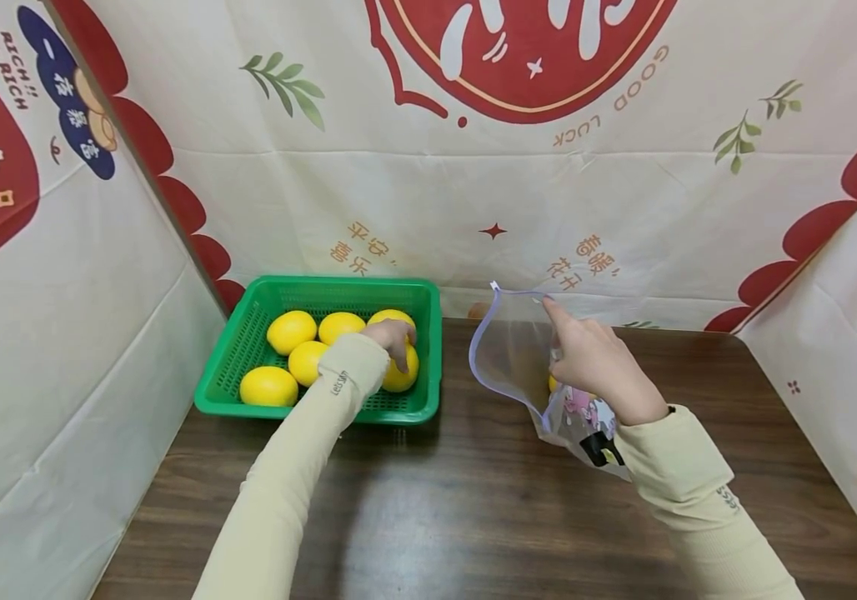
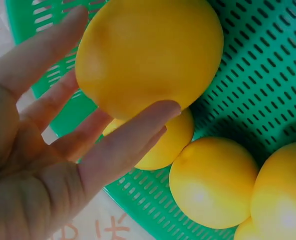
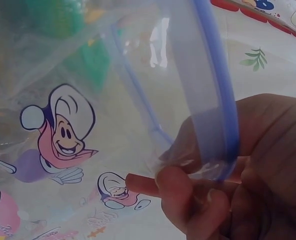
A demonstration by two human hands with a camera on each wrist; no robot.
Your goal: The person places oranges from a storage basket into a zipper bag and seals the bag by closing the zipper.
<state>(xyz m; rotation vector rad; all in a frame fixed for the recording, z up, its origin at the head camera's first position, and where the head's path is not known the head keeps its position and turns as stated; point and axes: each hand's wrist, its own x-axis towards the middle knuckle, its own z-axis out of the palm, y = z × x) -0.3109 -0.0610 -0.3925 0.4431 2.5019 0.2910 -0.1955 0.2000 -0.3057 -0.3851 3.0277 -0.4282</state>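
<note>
Our sleeve crosses the basket, left hand splayed round 1 fruit; right of it, only the wrist view shows our right hand pinching a bag.

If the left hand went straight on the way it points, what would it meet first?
Most likely the yellow fruit right in front of the left hand, in the green basket; depth is hard to judge, and they may already touch.
</note>
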